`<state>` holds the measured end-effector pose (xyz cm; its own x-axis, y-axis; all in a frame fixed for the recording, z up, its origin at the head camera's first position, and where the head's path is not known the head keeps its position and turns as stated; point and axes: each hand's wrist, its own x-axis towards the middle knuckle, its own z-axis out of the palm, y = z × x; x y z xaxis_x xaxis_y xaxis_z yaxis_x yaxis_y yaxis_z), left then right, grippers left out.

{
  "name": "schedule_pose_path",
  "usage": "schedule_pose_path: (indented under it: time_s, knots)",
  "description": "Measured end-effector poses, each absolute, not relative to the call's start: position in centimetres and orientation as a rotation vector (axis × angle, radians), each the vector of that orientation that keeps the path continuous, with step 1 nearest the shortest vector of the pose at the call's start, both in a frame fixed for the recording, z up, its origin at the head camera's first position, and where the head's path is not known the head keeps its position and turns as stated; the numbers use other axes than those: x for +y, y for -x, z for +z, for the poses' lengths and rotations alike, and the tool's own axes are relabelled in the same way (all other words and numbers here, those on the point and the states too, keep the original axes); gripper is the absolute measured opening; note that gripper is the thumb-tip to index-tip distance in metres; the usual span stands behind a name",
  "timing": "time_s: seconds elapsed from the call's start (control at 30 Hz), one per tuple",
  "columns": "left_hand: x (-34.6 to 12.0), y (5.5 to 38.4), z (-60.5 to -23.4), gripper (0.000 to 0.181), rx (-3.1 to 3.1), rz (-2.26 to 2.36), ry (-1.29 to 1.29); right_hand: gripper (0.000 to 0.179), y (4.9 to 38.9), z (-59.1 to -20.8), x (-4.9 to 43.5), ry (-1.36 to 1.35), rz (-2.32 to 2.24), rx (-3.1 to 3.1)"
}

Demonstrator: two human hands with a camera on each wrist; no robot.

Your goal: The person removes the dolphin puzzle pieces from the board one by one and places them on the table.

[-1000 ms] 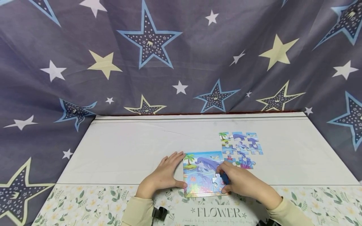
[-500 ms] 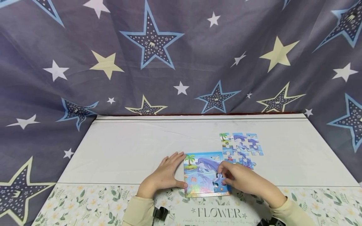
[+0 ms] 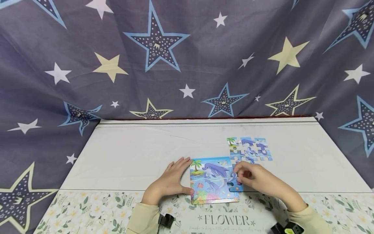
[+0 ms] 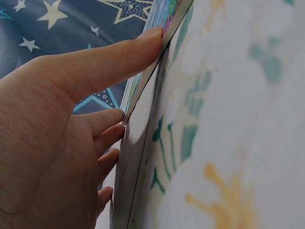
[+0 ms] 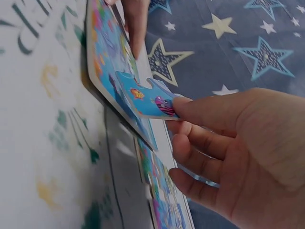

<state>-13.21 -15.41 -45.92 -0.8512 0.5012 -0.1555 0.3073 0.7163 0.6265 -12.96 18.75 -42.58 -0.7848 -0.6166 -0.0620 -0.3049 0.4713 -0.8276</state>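
Observation:
A square dolphin puzzle board [image 3: 208,182] with a palm tree and raised border lies on the table. My left hand [image 3: 169,182] steadies its left side, thumb near the lower left edge and fingertips by the upper left corner. Just off the board's right edge, my right hand [image 3: 257,177] pinches a blue jigsaw piece [image 5: 145,98] between thumb and fingers. An orange fish and a pink striped fish show on that piece in the right wrist view. The piece is raised and overlaps the board's right border in the head view.
Several jigsaw pieces [image 3: 249,151] lie grouped beyond the board's upper right corner, partly hidden by the right hand. A floral cloth [image 3: 117,208] covers the near part of the table. A starry curtain [image 3: 187,58] hangs behind the table.
My right hand has lifted the jigsaw piece from the board's lower right corner and moved it right. More of the board's picture shows there. My left hand has stayed put.

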Motion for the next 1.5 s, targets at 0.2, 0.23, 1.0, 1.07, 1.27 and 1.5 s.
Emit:
schedule_pose_path:
  time_s: [0.2,0.23,1.0,1.07,1.27,1.5]
  knots:
    - [-15.4,13.1,-45.8,0.107,2.603,0.879,-0.632,0.018,13.2,-42.4,20.3,0.753,-1.232,2.473]
    - [-15.4,13.1,-45.7,0.107,2.602,0.881,-0.631,0.017,13.2,-42.3,20.6,0.754,-1.229,2.492]
    - [-15.1,13.1,-45.5,0.106,2.602,0.858,-0.658,0.018,14.0,-41.9,26.3,0.518,-1.081,2.917]
    - [-15.1,13.1,-45.5,0.106,2.604,0.853,-0.656,0.017,14.1,-42.0,26.7,0.504,-1.069,2.936]
    - [-15.1,13.2,-45.3,0.106,2.609,0.837,-0.654,0.015,14.3,-42.4,27.6,0.407,-0.992,2.948]
    - [-15.2,13.1,-45.2,0.105,2.621,0.832,-0.645,0.016,14.9,-43.2,28.0,0.349,-0.939,2.934]
